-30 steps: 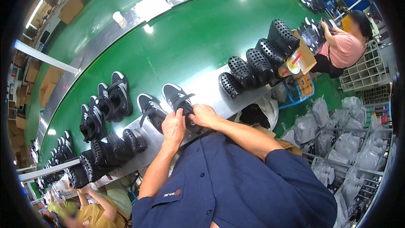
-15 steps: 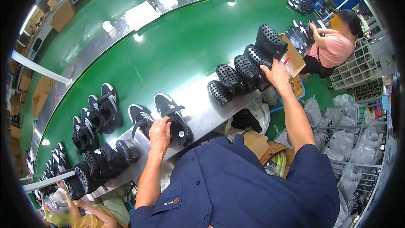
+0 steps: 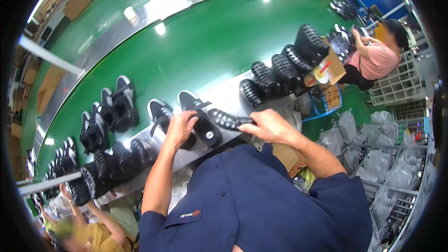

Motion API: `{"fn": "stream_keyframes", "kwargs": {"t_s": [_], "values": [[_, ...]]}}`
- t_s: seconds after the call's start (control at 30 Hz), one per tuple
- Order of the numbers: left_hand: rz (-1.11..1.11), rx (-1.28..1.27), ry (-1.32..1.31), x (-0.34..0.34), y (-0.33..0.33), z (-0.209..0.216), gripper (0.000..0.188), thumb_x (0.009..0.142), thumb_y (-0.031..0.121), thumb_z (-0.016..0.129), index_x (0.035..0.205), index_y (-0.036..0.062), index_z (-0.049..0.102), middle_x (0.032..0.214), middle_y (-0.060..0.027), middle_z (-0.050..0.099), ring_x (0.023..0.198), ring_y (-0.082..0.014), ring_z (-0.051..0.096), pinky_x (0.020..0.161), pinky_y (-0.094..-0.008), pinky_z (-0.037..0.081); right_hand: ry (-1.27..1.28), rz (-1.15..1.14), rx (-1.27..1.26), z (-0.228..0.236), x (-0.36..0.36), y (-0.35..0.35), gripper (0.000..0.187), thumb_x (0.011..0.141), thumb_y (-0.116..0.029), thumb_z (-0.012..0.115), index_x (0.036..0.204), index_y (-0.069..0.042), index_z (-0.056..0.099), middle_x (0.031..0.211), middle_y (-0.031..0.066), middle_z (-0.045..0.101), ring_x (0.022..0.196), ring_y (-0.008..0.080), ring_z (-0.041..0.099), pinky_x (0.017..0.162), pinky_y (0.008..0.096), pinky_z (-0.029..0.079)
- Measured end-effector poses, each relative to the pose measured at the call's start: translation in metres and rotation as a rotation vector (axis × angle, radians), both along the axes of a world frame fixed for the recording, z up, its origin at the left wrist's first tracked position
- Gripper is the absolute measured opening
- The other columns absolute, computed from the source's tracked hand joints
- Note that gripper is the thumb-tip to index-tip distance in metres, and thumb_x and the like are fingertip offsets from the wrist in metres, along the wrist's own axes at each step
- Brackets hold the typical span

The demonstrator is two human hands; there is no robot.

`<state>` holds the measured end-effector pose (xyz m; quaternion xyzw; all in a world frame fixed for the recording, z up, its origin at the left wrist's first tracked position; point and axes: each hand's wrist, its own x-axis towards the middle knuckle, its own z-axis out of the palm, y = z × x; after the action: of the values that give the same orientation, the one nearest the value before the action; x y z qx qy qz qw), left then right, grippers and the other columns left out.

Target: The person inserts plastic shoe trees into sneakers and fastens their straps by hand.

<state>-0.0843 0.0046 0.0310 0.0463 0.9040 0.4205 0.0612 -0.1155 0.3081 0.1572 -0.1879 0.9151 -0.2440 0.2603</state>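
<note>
My left hand (image 3: 181, 128) grips a black high-top shoe (image 3: 200, 121) that lies on the steel ledge (image 3: 224, 95) beside the green conveyor belt. My right hand (image 3: 270, 126) holds a black studded sole (image 3: 228, 120) by its end and keeps it against the shoe. A second black shoe with a white toe (image 3: 161, 114) lies just left of my left hand.
A row of black soles (image 3: 284, 67) stands on edge along the ledge to the right. More shoe pairs (image 3: 112, 112) and soles (image 3: 116, 161) lie to the left. One person stands at far right (image 3: 373, 56), another at lower left (image 3: 88, 233). Bagged goods fill racks at right (image 3: 382, 158).
My right hand reached out to the row of soles, took one, and brought it back to the shoe. My left hand stayed on the shoe.
</note>
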Motion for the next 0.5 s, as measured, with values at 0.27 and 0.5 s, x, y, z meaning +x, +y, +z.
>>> {"fn": "stream_keyframes", "kwargs": {"t_s": [0.27,0.5], "values": [[-0.133,0.12,-0.11,-0.015,0.001,0.005,0.025,0.09,0.016,0.065,0.107,-0.0016,0.07,0.093,-0.0215,0.07,0.088,-0.0308,0.069,0.079,-0.0376,0.053,-0.135,-0.005,0.121,-0.029,0.008,-0.058,0.051,0.09,-0.041,0.066,0.078,0.009,0.068,0.075,0.0294,0.065,0.075,0.041,0.069,0.07,0.0493,0.052],[-0.182,0.111,0.049,-0.029,0.02,-0.011,0.021,0.086,0.01,0.066,0.102,-0.0029,0.071,0.093,-0.0208,0.07,0.088,-0.0346,0.068,0.079,-0.0388,0.053,0.505,-0.005,0.204,-0.136,0.024,-0.121,0.034,0.089,-0.027,0.067,0.093,0.006,0.062,0.094,0.027,0.067,0.092,0.0358,0.069,0.074,0.0467,0.055]]}}
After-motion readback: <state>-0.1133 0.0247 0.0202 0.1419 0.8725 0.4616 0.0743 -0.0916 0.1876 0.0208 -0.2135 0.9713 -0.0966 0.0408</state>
